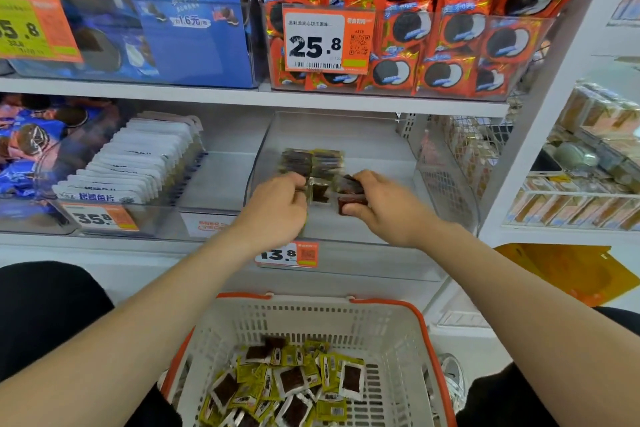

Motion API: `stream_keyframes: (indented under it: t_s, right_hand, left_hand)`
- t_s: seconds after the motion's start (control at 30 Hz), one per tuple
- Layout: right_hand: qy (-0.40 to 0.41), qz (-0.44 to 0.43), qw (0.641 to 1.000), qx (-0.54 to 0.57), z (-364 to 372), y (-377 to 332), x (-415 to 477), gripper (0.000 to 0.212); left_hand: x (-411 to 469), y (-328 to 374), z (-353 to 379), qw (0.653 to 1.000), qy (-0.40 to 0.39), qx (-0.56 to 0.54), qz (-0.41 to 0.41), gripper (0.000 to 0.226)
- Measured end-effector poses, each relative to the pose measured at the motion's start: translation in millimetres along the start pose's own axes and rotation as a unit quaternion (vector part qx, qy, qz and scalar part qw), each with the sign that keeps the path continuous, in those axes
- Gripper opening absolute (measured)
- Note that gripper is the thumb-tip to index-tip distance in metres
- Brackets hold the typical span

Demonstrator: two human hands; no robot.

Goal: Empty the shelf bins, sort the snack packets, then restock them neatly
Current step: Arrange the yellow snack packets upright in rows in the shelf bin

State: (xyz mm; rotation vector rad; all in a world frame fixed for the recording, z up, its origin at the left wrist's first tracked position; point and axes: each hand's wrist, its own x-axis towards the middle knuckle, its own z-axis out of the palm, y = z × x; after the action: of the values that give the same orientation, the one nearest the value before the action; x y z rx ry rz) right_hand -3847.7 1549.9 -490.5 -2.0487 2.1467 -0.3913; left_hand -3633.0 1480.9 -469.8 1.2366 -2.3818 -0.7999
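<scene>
At frame centre the left hand point(277, 210) and right hand point(379, 208) each pinch small snack packets point(320, 193), probably light, soft, slippery, best gripped across the flat faces.

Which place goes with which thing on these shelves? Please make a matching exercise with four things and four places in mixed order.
Things:
1. red cookie packets
2. white packets
3. yellow packets
4. right hand

Places:
a. in the basket
b. gripping dark packets at the clear bin
c. upper shelf, right side
d. lower shelf, left of the clear bin

Pairs: 1-c, 2-d, 3-a, 4-b
</scene>
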Motion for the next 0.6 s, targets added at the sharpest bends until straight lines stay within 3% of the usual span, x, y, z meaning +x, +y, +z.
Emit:
stream_keyframes:
  t_s: [0.13,0.23,0.37,0.47,0.6]
  right_hand:
    - [-0.114,0.037,0.992,-0.033,25,12,31,0.055]
    - [-0.151,0.08,0.985,-0.025,42,8,48,0.056]
    - [-0.145,0.203,0.968,-0.024,45,-9,65,0.089]
    - [-0.114,0.221,0.965,0.078,46,-25,75,0.108]
    - [-0.125,0.218,0.941,0.228,51,-29,82,0.11]
  left_hand:
    - [9,-2,7,0.985,-0.115,0.126,0.008,0.052]
    - [24,-5,11,0.975,-0.149,0.167,0.003,0.07]
    - [38,-18,21,0.948,-0.234,0.215,-0.029,0.085]
    - [42,-23,25,0.944,-0.239,0.224,-0.025,0.085]
    - [43,-20,25,0.94,-0.249,0.229,-0.032,0.087]
